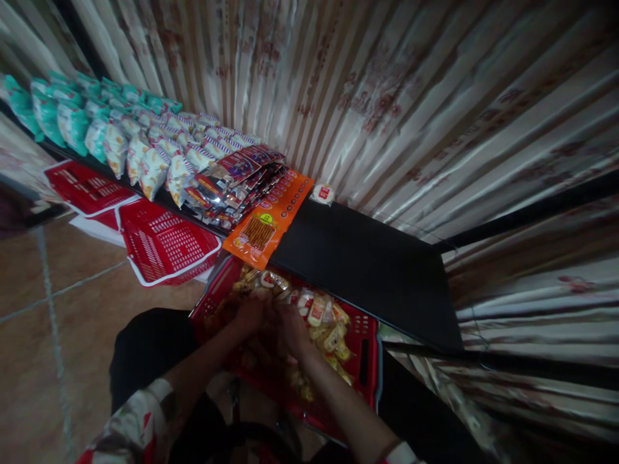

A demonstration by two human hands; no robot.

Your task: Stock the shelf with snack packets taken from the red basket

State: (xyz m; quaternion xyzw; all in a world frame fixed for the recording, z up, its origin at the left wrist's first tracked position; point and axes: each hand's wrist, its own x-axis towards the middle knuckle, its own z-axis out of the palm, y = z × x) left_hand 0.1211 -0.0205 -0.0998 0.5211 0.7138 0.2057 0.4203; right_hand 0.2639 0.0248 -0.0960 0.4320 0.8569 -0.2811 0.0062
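Both hands are down inside a red plastic basket that stands between my knees. Small wrapped snacks in clear and yellowish packets fill much of it. My left hand reaches in near the basket's far left part. Close beside it, my right hand is among the packets. The fingers of both hands are dark and blurred, so what they touch or hold cannot be made out. One round white packet with a red label lies on the back edge of the black shelf beyond the basket.
On the shelf stand rows of teal bags, white bags, a stack of dark foil packets and an orange snack pouch. Red baskets sit on the tiled floor at left. A patterned curtain hangs behind.
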